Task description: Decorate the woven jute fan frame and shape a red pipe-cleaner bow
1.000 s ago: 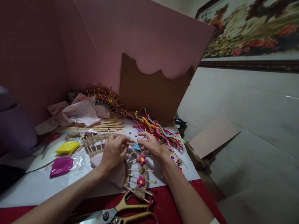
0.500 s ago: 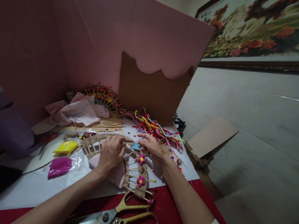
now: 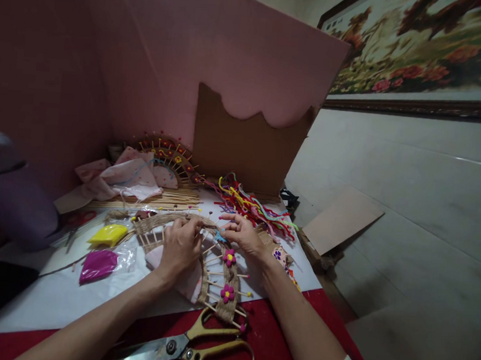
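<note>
A fan-shaped frame of sticks woven with twine [image 3: 227, 311] lies on the white sheet, with small coloured balls on its stick ends. Two magenta flowers with yellow centres, one of them the lower flower [image 3: 227, 294], sit on its right part. My left hand [image 3: 182, 248] is closed at the upper middle of the fan, its fingertips on the woven band. At the band's upper right, the thumb and bent index finger of my right hand [image 3: 242, 236] are at a small blue flower [image 3: 220, 236], partly covering it; the other fingers are loosely curled.
Large yellow-handled scissors [image 3: 207, 338] lie in front on red cloth. Yellow [image 3: 108, 235] and magenta clay packs [image 3: 99, 266] are at left, beside a purple bottle [image 3: 9, 206]. Behind are pipe cleaners [image 3: 255, 206], thin sticks [image 3: 164, 199], another decorated fan [image 3: 171, 155] and cut cardboard [image 3: 247, 147].
My right fingers have come closer onto the blue flower and now cover part of it. My left hand stays on the fan. The whole view has shifted slightly.
</note>
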The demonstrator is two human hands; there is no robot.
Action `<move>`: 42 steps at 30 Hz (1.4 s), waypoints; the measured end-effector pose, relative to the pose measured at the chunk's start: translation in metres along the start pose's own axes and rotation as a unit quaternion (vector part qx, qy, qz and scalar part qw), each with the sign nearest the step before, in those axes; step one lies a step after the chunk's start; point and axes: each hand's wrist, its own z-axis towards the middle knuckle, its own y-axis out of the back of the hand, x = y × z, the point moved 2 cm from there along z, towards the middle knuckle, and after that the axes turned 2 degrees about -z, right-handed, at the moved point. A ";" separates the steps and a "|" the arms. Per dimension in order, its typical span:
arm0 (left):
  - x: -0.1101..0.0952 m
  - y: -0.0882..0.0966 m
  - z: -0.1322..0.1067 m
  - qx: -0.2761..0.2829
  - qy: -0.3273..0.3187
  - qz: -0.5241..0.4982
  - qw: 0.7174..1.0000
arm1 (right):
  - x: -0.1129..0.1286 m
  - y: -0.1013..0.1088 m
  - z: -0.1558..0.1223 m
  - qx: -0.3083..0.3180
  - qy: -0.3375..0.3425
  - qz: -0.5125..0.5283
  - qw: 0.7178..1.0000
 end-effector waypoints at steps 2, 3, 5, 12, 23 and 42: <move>0.000 0.000 0.000 -0.004 0.004 -0.001 1.000 | 0.001 -0.001 0.000 -0.007 0.003 -0.005 1.000; 0.000 -0.001 0.000 -0.006 0.006 -0.002 1.000 | 0.001 -0.002 -0.001 -0.009 0.002 -0.009 1.000; 0.000 -0.002 0.000 -0.007 0.009 -0.002 1.000 | 0.003 -0.001 -0.001 -0.016 0.001 -0.017 1.000; 0.000 -0.002 0.001 -0.005 0.012 -0.004 1.000 | 0.005 0.006 0.000 -0.044 -0.019 -0.036 0.998; 0.005 -0.004 0.001 0.009 0.025 -0.012 1.000 | 0.000 0.010 -0.001 -0.033 -0.019 -0.043 0.998; 0.011 -0.006 0.006 0.042 0.052 -0.006 0.998 | -0.005 0.016 0.003 -0.119 0.099 -0.242 0.958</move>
